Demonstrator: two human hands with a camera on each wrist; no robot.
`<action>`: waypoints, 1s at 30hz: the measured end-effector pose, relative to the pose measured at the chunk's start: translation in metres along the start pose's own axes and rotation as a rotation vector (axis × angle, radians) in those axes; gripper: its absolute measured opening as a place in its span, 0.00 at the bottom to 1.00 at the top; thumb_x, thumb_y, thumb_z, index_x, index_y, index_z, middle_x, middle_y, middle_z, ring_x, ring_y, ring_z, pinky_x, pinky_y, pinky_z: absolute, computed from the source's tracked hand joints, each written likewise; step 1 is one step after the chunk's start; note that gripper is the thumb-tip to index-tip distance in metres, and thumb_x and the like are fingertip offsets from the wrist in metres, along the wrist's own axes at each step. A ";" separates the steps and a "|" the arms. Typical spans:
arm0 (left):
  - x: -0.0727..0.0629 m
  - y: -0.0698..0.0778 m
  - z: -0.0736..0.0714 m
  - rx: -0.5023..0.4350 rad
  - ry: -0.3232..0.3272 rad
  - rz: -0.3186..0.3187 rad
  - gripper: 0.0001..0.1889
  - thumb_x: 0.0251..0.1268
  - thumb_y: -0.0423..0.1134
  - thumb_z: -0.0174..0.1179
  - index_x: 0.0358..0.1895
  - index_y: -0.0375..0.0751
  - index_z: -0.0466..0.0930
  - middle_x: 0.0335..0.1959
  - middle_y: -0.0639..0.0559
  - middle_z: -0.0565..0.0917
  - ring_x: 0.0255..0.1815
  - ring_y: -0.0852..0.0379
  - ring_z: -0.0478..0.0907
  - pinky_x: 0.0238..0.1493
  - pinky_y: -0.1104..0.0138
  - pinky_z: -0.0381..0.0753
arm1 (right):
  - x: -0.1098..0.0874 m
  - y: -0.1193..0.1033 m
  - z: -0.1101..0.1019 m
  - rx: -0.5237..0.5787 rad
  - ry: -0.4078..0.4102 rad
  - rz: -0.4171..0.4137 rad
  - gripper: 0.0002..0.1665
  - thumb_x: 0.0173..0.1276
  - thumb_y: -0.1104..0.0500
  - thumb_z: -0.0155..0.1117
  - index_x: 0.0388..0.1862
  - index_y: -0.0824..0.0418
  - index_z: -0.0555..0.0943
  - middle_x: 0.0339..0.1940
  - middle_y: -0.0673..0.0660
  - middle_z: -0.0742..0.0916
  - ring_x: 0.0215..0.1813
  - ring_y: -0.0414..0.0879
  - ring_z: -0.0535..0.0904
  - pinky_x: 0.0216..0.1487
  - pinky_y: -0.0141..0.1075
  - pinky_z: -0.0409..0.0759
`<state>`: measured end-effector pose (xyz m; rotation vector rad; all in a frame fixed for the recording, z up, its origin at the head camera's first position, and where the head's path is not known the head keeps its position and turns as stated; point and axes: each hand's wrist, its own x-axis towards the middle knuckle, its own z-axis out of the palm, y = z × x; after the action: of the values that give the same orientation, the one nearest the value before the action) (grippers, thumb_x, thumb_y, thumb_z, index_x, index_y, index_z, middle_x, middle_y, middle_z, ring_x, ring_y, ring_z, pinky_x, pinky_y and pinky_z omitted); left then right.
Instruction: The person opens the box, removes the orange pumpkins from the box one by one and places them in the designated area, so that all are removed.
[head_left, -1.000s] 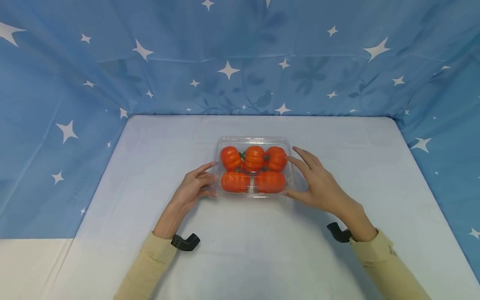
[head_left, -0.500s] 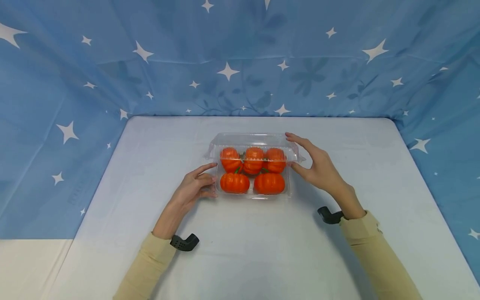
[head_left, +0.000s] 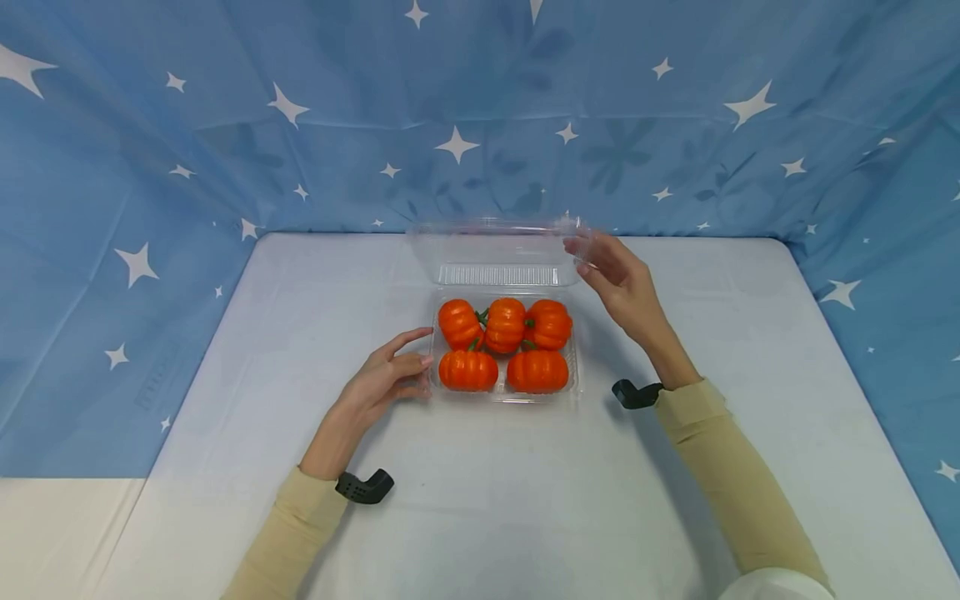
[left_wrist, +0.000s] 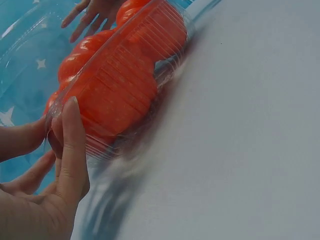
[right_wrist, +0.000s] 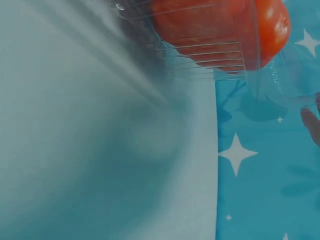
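Observation:
A clear plastic clamshell box (head_left: 525,398) sits on the table with its hinged lid (head_left: 487,248) raised and tilted back on the far side. Inside the box lie several small orange pumpkins (head_left: 537,372) with green stems, in two rows. At the box's left end, my left hand (head_left: 375,385) holds the wall; the left wrist view shows its thumb (left_wrist: 73,135) against the ribbed plastic. My right hand (head_left: 628,293) grips the lid's right end, with fingers seen through the plastic. Only fingertips (right_wrist: 311,125) of the right hand appear in the right wrist view.
A white cloth covers the table (head_left: 495,500). Behind and beside it hangs a blue curtain (head_left: 337,142) with white stars, close to the raised lid. Something white and rounded (head_left: 776,586) shows at the bottom right edge.
The lid has swung up and away from over the pumpkins, with my right hand moving up and back along with it. My left hand has stayed at the box's left end.

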<state>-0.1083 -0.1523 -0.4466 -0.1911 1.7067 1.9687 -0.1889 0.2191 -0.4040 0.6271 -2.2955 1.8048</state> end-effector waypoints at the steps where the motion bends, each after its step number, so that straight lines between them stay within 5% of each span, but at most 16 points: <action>1: 0.000 0.000 -0.001 0.004 -0.001 -0.004 0.30 0.76 0.34 0.58 0.78 0.49 0.64 0.27 0.55 0.82 0.29 0.58 0.78 0.39 0.62 0.88 | 0.002 0.002 0.000 0.004 0.000 0.003 0.29 0.77 0.71 0.56 0.75 0.60 0.72 0.68 0.66 0.81 0.69 0.54 0.78 0.66 0.28 0.77; 19: 0.000 0.007 -0.013 0.088 0.007 0.011 0.30 0.76 0.34 0.57 0.79 0.49 0.64 0.30 0.57 0.80 0.31 0.58 0.75 0.35 0.70 0.81 | 0.012 0.019 0.006 0.070 -0.027 0.147 0.29 0.80 0.57 0.59 0.78 0.48 0.70 0.64 0.66 0.83 0.60 0.54 0.84 0.53 0.33 0.86; 26: 0.000 0.005 -0.013 0.109 0.020 0.016 0.30 0.75 0.32 0.57 0.77 0.49 0.66 0.31 0.55 0.80 0.30 0.58 0.75 0.32 0.71 0.80 | 0.022 0.033 0.007 0.072 -0.042 0.357 0.33 0.82 0.50 0.56 0.80 0.57 0.66 0.67 0.68 0.81 0.57 0.49 0.86 0.56 0.39 0.86; 30: -0.002 0.005 -0.014 0.102 0.026 0.025 0.30 0.74 0.32 0.58 0.77 0.48 0.66 0.32 0.54 0.79 0.30 0.58 0.75 0.31 0.71 0.80 | 0.028 0.042 0.011 0.111 -0.070 0.454 0.33 0.83 0.51 0.53 0.80 0.63 0.64 0.69 0.69 0.79 0.60 0.54 0.84 0.57 0.41 0.86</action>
<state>-0.1118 -0.1662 -0.4444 -0.1608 1.8292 1.8991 -0.2301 0.2101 -0.4335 0.1897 -2.5550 2.1403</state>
